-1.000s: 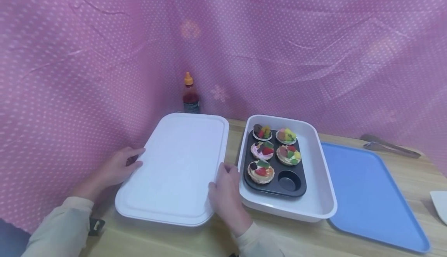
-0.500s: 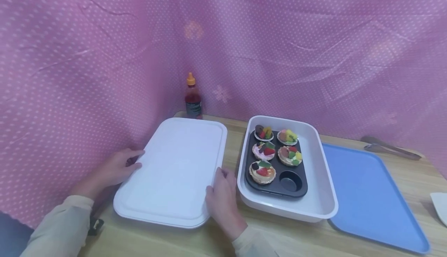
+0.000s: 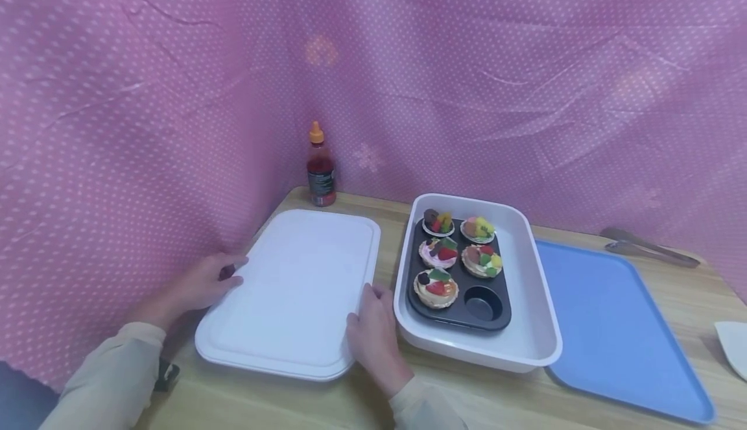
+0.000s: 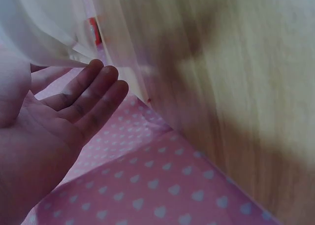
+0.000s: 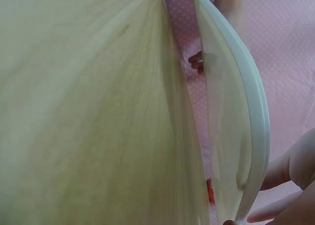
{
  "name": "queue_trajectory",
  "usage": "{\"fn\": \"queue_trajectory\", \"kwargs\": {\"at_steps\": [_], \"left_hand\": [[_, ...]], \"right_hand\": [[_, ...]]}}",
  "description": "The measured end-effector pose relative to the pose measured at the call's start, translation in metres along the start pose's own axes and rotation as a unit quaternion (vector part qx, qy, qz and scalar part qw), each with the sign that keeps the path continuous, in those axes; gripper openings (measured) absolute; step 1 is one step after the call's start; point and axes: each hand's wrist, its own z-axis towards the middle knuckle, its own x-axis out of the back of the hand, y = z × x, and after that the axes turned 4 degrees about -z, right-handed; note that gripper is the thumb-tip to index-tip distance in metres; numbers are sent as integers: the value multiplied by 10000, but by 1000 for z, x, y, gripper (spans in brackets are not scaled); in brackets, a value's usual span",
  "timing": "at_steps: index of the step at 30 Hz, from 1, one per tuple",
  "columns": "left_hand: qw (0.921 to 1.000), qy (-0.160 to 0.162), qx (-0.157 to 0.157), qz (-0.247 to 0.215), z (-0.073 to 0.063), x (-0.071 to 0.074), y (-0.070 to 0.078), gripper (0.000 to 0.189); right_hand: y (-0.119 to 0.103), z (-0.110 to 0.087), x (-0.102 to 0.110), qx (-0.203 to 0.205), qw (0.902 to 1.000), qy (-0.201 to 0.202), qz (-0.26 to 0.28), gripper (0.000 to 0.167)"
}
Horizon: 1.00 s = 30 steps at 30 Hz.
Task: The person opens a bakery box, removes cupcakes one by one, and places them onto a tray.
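A white rectangular lid (image 3: 297, 287) with rounded corners is held between my two hands in the head view. My left hand (image 3: 204, 282) holds its left edge; in the left wrist view the fingers (image 4: 93, 94) of that hand reach beneath the rim. My right hand (image 3: 376, 336) grips the right edge near the front corner. In the right wrist view the lid (image 5: 258, 116) stands off the wooden tabletop, its pale underside showing. To the right is a white deep tray (image 3: 533, 313) holding a black muffin tin (image 3: 458, 316). Several fruit tarts (image 3: 436, 288) sit in the tin; its front right cup is empty.
A sauce bottle (image 3: 321, 174) with an orange cap stands behind the lid. Right of the deep tray lie a blue tray (image 3: 618, 333), tongs (image 3: 650, 248) and a white piece (image 3: 735, 346) at the edge. Pink dotted cloth (image 3: 443, 80) hangs behind and at left.
Both hands have brought the lid nearer to me and it appears lower. More of the sauce bottle and the table behind it now shows. The deep tray and tarts have stayed in place.
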Motion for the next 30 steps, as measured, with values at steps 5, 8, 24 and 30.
{"fn": "queue_trajectory", "kwargs": {"at_steps": [5,8,24,30], "left_hand": [[9999,-66,51,56,-1,-3,0,50],[9999,-113,92,65,0,-5,-1,50],[9998,-57,-147,157,16,-13,14,56],[9994,-286,186,19,21,-17,23,59]], "right_hand": [[1,0,-1,69,10000,59,10,56],[1,0,-2,62,9999,100,42,55],[6,5,-5,-428,9989,-170,124,64],[6,8,-6,-491,9983,-283,156,65]]}}
